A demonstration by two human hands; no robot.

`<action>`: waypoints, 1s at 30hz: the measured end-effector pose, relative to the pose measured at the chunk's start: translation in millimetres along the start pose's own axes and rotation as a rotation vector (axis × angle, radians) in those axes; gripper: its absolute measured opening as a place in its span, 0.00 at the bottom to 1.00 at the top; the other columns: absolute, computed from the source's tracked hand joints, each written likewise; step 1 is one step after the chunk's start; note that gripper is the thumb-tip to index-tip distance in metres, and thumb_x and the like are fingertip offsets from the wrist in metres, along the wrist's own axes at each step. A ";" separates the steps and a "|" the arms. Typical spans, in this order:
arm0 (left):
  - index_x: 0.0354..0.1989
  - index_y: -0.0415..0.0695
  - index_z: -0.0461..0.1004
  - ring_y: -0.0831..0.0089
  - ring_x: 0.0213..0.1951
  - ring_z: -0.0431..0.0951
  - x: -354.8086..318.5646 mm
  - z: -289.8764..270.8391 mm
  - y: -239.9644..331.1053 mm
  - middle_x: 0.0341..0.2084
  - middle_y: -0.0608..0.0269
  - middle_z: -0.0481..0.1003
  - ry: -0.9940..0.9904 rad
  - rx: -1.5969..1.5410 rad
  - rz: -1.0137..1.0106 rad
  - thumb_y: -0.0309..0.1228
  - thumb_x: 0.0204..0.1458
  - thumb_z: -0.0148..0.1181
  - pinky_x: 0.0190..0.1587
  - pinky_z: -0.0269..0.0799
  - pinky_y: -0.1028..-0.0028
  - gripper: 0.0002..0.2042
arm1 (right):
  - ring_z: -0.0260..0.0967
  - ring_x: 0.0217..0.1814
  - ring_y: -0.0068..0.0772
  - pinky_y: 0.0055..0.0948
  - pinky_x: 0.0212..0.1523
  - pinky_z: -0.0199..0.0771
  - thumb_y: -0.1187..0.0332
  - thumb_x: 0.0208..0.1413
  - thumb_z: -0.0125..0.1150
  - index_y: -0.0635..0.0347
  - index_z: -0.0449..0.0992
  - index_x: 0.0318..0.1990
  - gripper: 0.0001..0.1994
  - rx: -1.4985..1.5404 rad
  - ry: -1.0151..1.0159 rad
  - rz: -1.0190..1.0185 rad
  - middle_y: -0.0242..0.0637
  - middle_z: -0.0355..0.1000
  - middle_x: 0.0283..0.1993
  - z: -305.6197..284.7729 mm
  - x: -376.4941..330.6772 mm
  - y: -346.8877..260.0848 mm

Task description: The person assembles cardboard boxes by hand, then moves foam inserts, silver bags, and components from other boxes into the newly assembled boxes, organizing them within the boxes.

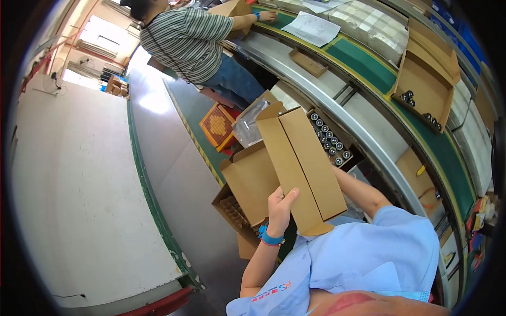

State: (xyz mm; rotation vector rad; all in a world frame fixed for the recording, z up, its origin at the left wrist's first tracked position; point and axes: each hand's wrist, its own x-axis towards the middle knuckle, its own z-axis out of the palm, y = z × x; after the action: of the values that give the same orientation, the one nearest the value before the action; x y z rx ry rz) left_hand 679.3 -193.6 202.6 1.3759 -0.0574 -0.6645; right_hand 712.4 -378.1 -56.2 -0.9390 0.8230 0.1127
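A long, shallow brown cardboard box (300,163) is held tilted in front of my chest, with end flaps sticking out and a dark seam along its length. My left hand (282,208) grips its left long side, thumb lying on the cardboard face. From the right, my right forearm (361,189) reaches behind the box, which hides that hand and its fingers. Beyond the box's right edge, rows of round black-and-silver parts (329,137) stand in a carton. To its left is an open carton (250,181) with cardboard dividers.
A green conveyor (361,60) curves along the right, carrying an open cardboard tray (421,79) with several black parts and a white sheet (311,27). A person in a striped shirt (187,42) stands at it. A red and yellow stool (217,126) and a white partition (84,174) are left.
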 end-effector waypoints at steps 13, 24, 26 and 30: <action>0.36 0.32 0.70 0.79 0.32 0.72 136.6 32.7 -15.1 0.30 0.62 0.74 0.199 0.208 0.041 0.25 0.51 0.51 0.34 0.67 0.80 0.09 | 0.67 0.28 0.23 0.24 0.29 0.68 0.52 0.59 0.44 0.64 0.75 0.39 0.22 -0.365 -0.082 -0.201 0.36 0.74 0.32 -110.2 113.2 -78.2; 0.44 0.32 0.68 0.74 0.37 0.73 59.9 -68.8 13.2 0.37 0.59 0.73 0.392 -0.008 0.023 0.26 0.51 0.53 0.40 0.68 0.78 0.13 | 0.68 0.40 0.48 0.44 0.39 0.68 0.61 0.54 0.46 0.55 0.75 0.37 0.13 -1.162 0.273 -0.772 0.46 0.71 0.35 -21.4 85.5 -113.3; 0.44 0.32 0.67 0.74 0.38 0.73 30.0 -127.1 -17.2 0.38 0.58 0.73 0.474 0.017 0.030 0.26 0.52 0.53 0.41 0.68 0.77 0.13 | 0.68 0.42 0.49 0.45 0.39 0.69 0.61 0.54 0.47 0.52 0.74 0.40 0.12 -1.301 0.401 -0.607 0.45 0.69 0.38 -42.1 77.4 -91.5; 0.48 0.33 0.65 0.67 0.42 0.73 -5.5 -238.6 -106.9 0.40 0.53 0.73 0.658 0.311 -0.107 0.25 0.51 0.53 0.45 0.68 0.71 0.16 | 0.67 0.44 0.50 0.45 0.37 0.70 0.60 0.53 0.49 0.53 0.67 0.49 0.16 -1.610 0.422 -0.763 0.48 0.65 0.48 -53.6 49.5 -46.1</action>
State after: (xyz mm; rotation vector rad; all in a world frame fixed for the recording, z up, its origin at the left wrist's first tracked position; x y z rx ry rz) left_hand 730.2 15.1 53.5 1.8507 0.4572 -0.2678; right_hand 735.5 -459.0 -75.5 -2.8092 0.5823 -0.1371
